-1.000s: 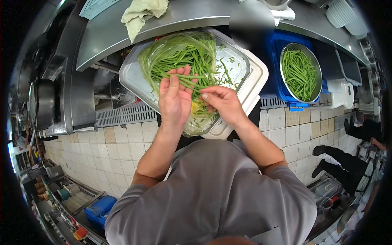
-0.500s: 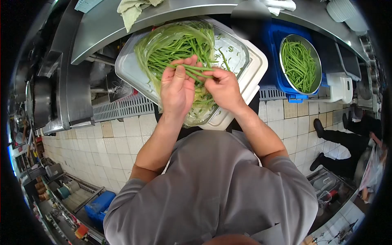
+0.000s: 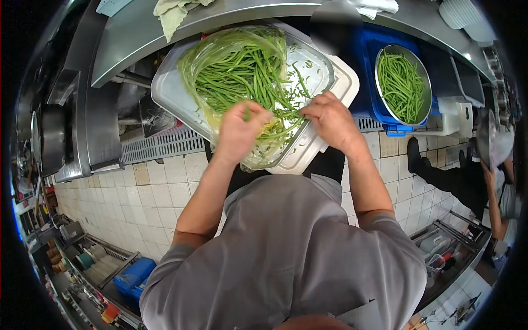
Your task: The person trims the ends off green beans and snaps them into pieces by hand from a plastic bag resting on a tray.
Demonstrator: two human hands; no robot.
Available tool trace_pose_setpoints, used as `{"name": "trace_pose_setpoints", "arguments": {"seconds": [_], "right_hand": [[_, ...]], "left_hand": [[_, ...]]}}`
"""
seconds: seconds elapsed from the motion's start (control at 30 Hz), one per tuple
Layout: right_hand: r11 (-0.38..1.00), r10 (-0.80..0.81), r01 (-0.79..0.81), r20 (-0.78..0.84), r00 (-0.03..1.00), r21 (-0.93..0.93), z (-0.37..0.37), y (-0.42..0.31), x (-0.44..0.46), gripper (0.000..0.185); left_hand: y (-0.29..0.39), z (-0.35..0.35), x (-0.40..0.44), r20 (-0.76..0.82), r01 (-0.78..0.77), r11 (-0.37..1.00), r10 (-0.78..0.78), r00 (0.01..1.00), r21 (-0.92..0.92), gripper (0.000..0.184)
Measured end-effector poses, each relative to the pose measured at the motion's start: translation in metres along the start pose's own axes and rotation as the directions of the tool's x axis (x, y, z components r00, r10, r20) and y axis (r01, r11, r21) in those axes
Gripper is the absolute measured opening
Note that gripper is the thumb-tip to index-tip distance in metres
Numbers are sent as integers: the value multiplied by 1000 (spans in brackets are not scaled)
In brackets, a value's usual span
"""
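- Pale floor tiles [image 3: 159, 181] are spreading around the work spot, and a stainless-steel counter [image 3: 129, 44] is curving across the top of my remote feed, with a pale cloth [image 3: 171, 17] draping over its edge.
- Below that counter, I'm seeing a metal tray [image 3: 332, 71] resting on a white plastic container [image 3: 348, 82].
- Green beans [image 3: 236, 71] are filling a clear plastic bag [image 3: 188, 63] that's lying open on the tray, and loose green trimmings [image 3: 309, 64] are scattering the metal beside it.
- Left hand [image 3: 240, 132] now: it's hovering over the near part of the bag, blurred, fingers curling in with a stub of green showing between them, so I'm reading a closed grip on bean.
- Right hand [image 3: 331, 118]: it's hanging over the tray's right rim, thumb and fingertips pressing together right by some bean ends; whether they're pinching one, I cannot tell from here.
- Over to the right, well apart from both hands, a round metal bowl [image 3: 429, 91] is holding more beans and sitting on a blue bin [image 3: 369, 66].
- Farther right, a co-worker's dark-trousered leg [image 3: 448, 177] is stretching across my view, a dark shoe planting on the tiles.
- Grey shirt fabric [image 3: 324, 236] is filling the lower middle.
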State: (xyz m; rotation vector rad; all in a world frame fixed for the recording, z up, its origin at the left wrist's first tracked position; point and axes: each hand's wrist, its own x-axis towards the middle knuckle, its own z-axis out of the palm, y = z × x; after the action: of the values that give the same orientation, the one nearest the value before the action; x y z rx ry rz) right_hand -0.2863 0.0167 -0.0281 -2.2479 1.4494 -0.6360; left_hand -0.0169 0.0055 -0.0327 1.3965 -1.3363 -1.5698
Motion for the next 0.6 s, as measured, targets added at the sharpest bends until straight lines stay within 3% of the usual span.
{"name": "trace_pose_setpoints", "arguments": {"seconds": [0.07, 0.17, 0.27, 0.37, 0.47, 0.6], "right_hand": [[998, -3, 3, -11, 1000, -69, 11, -3, 0, 13], [987, -83, 78, -30, 996, -137, 17, -3, 5, 10], [998, -49, 49, -15, 999, -50, 11, -9, 5, 9], [983, 9, 14, -125, 992, 182, 8, -12, 2, 6], [926, 112, -56, -130, 985, 374, -3, -17, 0, 7], [909, 120, -79, -76, 990, 409, -9, -21, -1, 10]], "left_hand": [[12, 33, -6, 111, -199, 891, 168, 979, 408, 23], [7, 54, -6, 196, -352, 525, 330, 923, 775, 17], [-1, 57, -2, 191, -385, 569, 370, 909, 727, 18], [12, 51, -4, 143, -359, 673, 355, 924, 647, 17], [19, 45, -6, 87, -389, 690, 430, 899, 611, 15], [30, 43, -9, 58, -334, 725, 378, 924, 602, 16]]}}
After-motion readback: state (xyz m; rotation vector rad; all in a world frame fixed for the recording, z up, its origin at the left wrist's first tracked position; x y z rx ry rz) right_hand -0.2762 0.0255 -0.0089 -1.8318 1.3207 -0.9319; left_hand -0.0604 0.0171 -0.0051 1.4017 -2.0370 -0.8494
